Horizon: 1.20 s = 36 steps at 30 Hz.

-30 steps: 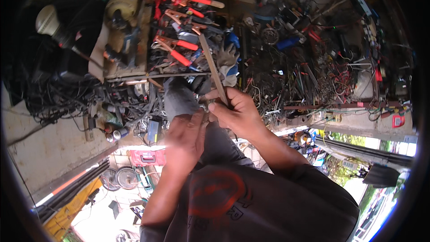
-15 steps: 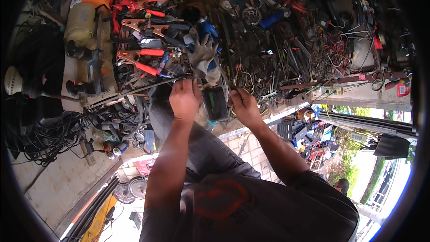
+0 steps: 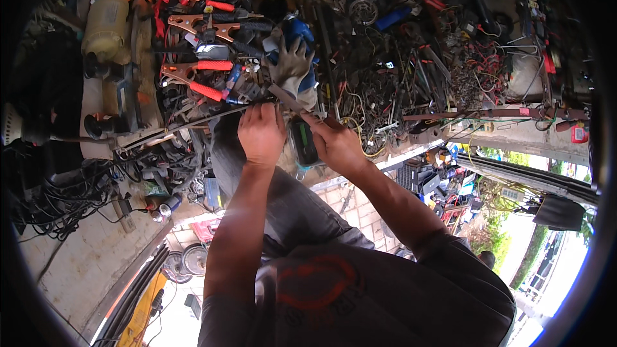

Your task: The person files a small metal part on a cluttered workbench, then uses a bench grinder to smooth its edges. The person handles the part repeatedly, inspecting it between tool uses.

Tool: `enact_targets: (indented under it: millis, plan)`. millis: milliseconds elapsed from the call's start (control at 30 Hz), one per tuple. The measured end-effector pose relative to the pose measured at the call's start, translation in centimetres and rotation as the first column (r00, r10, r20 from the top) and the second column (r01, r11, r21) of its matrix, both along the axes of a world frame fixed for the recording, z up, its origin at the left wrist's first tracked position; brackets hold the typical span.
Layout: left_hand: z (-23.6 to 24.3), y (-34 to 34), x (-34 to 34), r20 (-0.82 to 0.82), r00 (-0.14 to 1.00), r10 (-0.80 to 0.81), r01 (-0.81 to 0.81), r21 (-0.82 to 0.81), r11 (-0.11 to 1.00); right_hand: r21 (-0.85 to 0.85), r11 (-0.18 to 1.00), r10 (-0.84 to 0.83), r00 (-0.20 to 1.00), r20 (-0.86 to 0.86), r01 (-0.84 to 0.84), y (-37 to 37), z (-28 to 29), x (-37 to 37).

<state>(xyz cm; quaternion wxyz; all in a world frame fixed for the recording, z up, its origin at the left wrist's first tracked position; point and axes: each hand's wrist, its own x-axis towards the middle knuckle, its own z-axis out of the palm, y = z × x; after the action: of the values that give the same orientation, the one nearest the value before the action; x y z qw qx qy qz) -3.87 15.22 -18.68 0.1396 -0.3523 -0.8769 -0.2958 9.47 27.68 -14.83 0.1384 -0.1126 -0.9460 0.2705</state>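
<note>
My left hand is closed, its fingers curled over the near end of a long thin metal rod that runs off to the left. In my right hand is a flat, narrow metal tool that looks like a file. Its blade slants up and left, past the fingers of my left hand. Whether the blade touches the rod cannot be made out. Just beyond both hands lies a grey and blue work glove. Partly hidden behind my right hand is a black tray with something green inside.
Orange-handled copper clamps and a beige cylindrical motor crowd the bench's left. Loose tools and wires cover its right. Black cables hang at the left edge. My knee is raised against the bench.
My right hand has moved left and turned, bringing the file's blade across toward my left hand. My left hand stays nearly in place on the rod.
</note>
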Motion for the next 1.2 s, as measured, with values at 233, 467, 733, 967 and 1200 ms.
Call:
enact_targets:
  millis: [233, 467, 733, 967, 1200]
  plan:
    - [0.0, -0.2, -0.3, -0.016, 1.0, -0.014, 0.013, -0.029, 0.999, 0.032, 0.998, 0.043, 0.997, 0.058, -0.045, 0.0, 0.4, -1.6]
    - [0.2, 0.0, -0.4, -0.059, 0.998, -0.012, 0.009, -0.042, 0.999, 0.08, 0.997, -0.009, 1.0, -0.006, 0.009, -0.4, -0.1, -2.0]
    - [0.3, 0.0, -0.2, -0.002, 1.0, 0.005, -0.005, 0.001, 1.0, 0.059, 0.998, 0.021, 0.967, -0.255, -0.006, -0.8, -0.5, -2.4]
    - [0.1, 0.1, -0.2, 0.021, 1.0, 0.005, -0.005, -0.016, 1.0, -0.017, 0.999, -0.052, 0.999, -0.002, 0.052, -0.9, -0.7, -2.0]
    - [-0.3, 0.0, -0.1, 0.022, 0.999, 0.024, -0.023, -0.011, 1.0, -0.101, 0.992, -0.074, 0.997, 0.021, 0.076, -1.4, -0.4, -1.7]
